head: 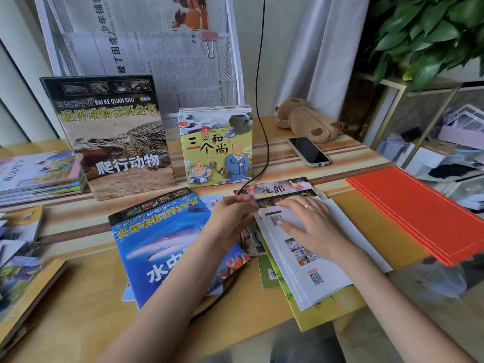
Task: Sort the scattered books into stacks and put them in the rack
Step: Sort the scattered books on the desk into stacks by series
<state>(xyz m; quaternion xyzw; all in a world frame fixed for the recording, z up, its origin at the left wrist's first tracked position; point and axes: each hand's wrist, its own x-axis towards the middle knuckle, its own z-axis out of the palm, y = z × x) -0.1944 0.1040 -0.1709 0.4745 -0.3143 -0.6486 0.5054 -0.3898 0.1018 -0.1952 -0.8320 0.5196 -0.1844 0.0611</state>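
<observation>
My right hand [311,221] lies flat, fingers straight, on a white book back cover [303,260] that tops a loose pile of thin books at the table's middle right. My left hand [230,218] reaches over a blue shark book [159,242], its fingertips at the left edge of that pile; whether they grip anything is unclear. A crocodile book [117,137] and a small stack fronted by a monk picture book [217,148] stand upright against the white mesh rack [233,61].
A pile of thin books [39,174] lies at the left, more books [23,281] at the near left edge. Red folders [419,213] lie at the right. A phone [309,151], a plush pencil case [306,121] and a hanging black cable [262,113] sit behind.
</observation>
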